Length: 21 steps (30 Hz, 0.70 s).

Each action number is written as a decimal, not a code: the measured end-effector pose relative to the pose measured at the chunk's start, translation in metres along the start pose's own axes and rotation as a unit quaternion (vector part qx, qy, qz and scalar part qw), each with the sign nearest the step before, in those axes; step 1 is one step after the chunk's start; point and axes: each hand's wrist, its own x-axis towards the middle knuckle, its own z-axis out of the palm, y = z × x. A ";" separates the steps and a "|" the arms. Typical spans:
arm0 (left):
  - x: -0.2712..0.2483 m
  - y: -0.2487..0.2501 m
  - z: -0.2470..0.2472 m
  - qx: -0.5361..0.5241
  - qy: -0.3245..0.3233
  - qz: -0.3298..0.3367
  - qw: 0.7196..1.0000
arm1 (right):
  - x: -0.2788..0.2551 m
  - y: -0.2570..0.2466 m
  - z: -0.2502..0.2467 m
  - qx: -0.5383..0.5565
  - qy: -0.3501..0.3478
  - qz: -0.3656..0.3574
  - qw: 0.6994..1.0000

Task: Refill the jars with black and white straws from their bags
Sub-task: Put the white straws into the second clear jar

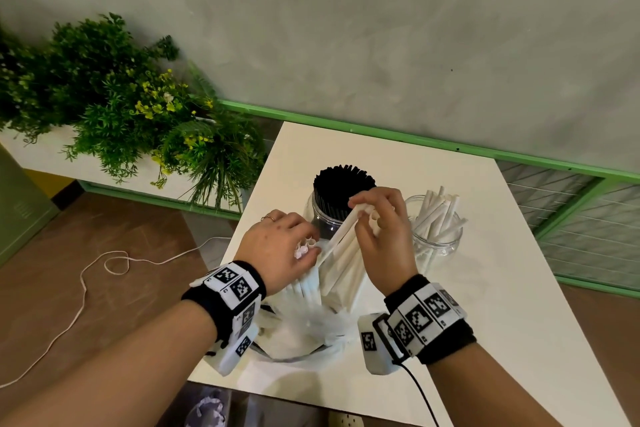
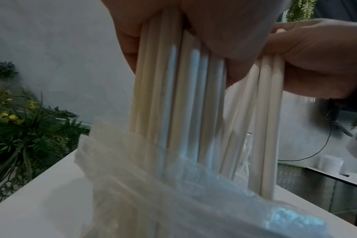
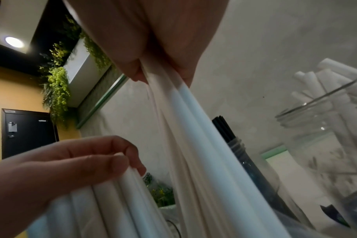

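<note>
Nearest on the white table [image 1: 502,305] there's a crumpled clear plastic bag [image 1: 304,329] with white straws [image 1: 311,284] standing up out of it. The left hand [image 1: 277,250] is curled round the tops of one bunch of them, and the right hand [image 1: 381,232] has its fingers closed on another few, tilted up and to the right, so both hands sit right in front of the jars. Behind them, the left jar [image 1: 317,215] is packed tight with black straws [image 1: 343,187], and the right jar [image 1: 436,236] only has a loose handful of white ones leaning every which way. Off the table's left there's a white cord [image 1: 83,291] on the brown floor, and further back a planter of green leaves [image 1: 114,104] against the grey wall.
</note>
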 end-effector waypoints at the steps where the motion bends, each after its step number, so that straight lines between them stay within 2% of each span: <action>1: -0.001 0.000 0.000 -0.003 0.002 0.003 1.000 | 0.000 -0.003 -0.004 -0.004 0.005 0.003 1.000; 6: -0.001 -0.001 -0.001 -0.003 0.003 0.015 1.000 | 0.009 -0.009 -0.034 -0.022 0.075 0.007 0.997; 13: 0.007 0.003 -0.001 -0.007 -0.015 0.023 1.000 | 0.049 -0.024 -0.082 -0.002 0.180 -0.006 0.984; 21: 0.014 0.007 0.002 -0.002 -0.024 0.013 1.000 | 0.076 -0.018 -0.145 0.001 0.356 -0.053 0.933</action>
